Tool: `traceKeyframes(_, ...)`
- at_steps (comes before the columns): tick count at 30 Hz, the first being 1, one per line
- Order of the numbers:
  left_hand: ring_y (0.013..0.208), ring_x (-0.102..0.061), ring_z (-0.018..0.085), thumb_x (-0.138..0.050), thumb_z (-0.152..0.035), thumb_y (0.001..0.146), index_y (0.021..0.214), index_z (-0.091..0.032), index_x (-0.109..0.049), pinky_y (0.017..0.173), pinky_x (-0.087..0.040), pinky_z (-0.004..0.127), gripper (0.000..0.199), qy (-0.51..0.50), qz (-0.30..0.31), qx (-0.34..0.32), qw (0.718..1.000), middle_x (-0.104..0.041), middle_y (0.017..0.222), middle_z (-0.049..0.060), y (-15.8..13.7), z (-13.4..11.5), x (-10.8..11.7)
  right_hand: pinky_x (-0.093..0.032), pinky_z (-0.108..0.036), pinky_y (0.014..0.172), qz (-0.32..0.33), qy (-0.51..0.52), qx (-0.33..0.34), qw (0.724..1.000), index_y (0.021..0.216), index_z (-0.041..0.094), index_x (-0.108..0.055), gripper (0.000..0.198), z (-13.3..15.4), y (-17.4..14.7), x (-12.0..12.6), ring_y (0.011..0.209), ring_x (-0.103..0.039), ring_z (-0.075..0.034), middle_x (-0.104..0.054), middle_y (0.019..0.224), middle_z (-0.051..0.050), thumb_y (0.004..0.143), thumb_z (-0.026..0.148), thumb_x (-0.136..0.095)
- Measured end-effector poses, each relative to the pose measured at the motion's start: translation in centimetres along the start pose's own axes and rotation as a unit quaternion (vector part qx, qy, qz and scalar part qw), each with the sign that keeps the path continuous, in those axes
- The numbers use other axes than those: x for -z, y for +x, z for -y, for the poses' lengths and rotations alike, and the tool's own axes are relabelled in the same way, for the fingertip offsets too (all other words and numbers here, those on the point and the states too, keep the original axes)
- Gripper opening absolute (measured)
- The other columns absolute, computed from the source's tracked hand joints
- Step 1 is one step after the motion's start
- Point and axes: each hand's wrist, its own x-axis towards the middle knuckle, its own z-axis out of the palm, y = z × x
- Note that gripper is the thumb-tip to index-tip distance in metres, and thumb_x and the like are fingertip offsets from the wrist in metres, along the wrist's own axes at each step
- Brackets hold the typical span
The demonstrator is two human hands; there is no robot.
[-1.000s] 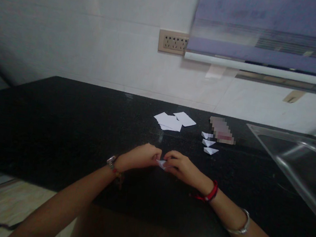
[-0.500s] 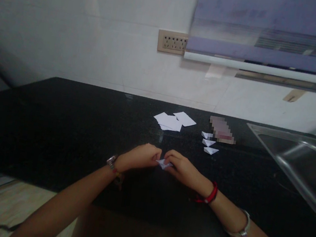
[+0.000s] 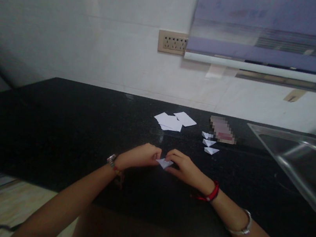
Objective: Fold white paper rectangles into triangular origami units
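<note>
A small folded piece of white paper (image 3: pixel 164 163) is between my two hands, low over the dark countertop, one corner pointing toward me. My left hand (image 3: pixel 144 154) is closed and pinches its left corner. On the other side, my right hand (image 3: pixel 184 168) has its fingers and thumb closed on the right part of the paper. Beyond my hands lie several flat white paper sheets (image 3: pixel 170 123), partly overlapping. Folded white paper pieces (image 3: pixel 211 151) sit in a short row to the right of them, apart from my right hand.
The black countertop (image 3: pixel 55 131) runs along a pale tiled wall. Behind the folded pieces lies a blurred pinkish flat object (image 3: pixel 223 130). A metal sink (image 3: pixel 283 153) is set in at the right. A socket strip (image 3: pixel 173 42) is on the wall.
The fingers of my right hand have shifted slightly on the folded paper, and more of its surface shows. My left hand stays in place.
</note>
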Motion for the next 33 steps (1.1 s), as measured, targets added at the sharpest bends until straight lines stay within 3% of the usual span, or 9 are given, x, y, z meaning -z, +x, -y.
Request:
traceKeyframes(7,0.059,-0.049,0.009,-0.053,-0.025,0.073,0.074,-0.015,-0.054,0.050,-0.031,0.017,0.010,-0.021,-0.002,-0.002,1.000,-0.056,0.067,-0.002,-0.17,-0.24,0.23,-0.042,-0.024,0.066,-0.013,0.029,-0.061,0.998,0.101,0.017,-0.051,0.035,0.04,-0.07,0.49,0.075,-0.052,-0.013,-0.056,0.090,-0.004,0.067,0.018,-0.062)
traceKeyframes(16,0.071,-0.049,0.011,-0.059,-0.026,0.069,0.079,-0.016,-0.055,0.061,-0.034,0.020,0.015,0.010,-0.049,-0.043,0.998,-0.055,0.077,0.000,0.35,-0.04,-0.42,-0.041,-0.023,0.065,-0.027,0.048,-0.062,0.997,0.098,0.017,-0.052,0.029,-0.02,0.08,0.32,0.074,-0.054,-0.012,-0.059,0.085,-0.003,0.069,0.015,-0.059)
traceKeyframes(24,0.062,-0.048,0.009,-0.057,-0.024,0.071,0.073,-0.013,-0.056,0.054,-0.033,0.018,0.011,-0.054,-0.052,-0.007,0.997,-0.053,0.069,-0.001,0.69,-0.28,-0.56,-0.043,-0.023,0.063,-0.058,0.091,-0.098,0.989,0.101,0.017,-0.048,0.036,-0.64,0.09,-0.19,0.071,-0.057,-0.011,-0.060,0.081,-0.002,0.067,0.011,-0.059)
traceKeyframes(29,0.061,-0.047,0.009,-0.059,-0.022,0.068,0.073,-0.013,-0.056,0.052,-0.033,0.017,0.011,-0.069,-0.057,-0.018,0.996,-0.052,0.068,-0.002,0.74,0.00,-0.64,-0.043,-0.023,0.063,-0.062,0.066,-0.081,0.993,0.103,0.017,-0.048,0.042,-0.65,0.03,-0.09,0.071,-0.054,-0.012,-0.058,0.083,-0.002,0.064,0.013,-0.062)
traceKeyframes(33,0.059,-0.047,0.008,-0.059,-0.023,0.068,0.072,-0.013,-0.057,0.052,-0.033,0.017,0.011,-0.064,-0.057,-0.020,0.996,-0.052,0.066,-0.002,0.74,0.04,-0.51,-0.042,-0.026,0.073,-0.044,-0.007,-0.014,0.999,0.091,0.016,-0.056,0.023,-0.24,-0.10,0.27,0.085,-0.050,-0.014,-0.053,0.093,-0.006,0.068,0.014,-0.059)
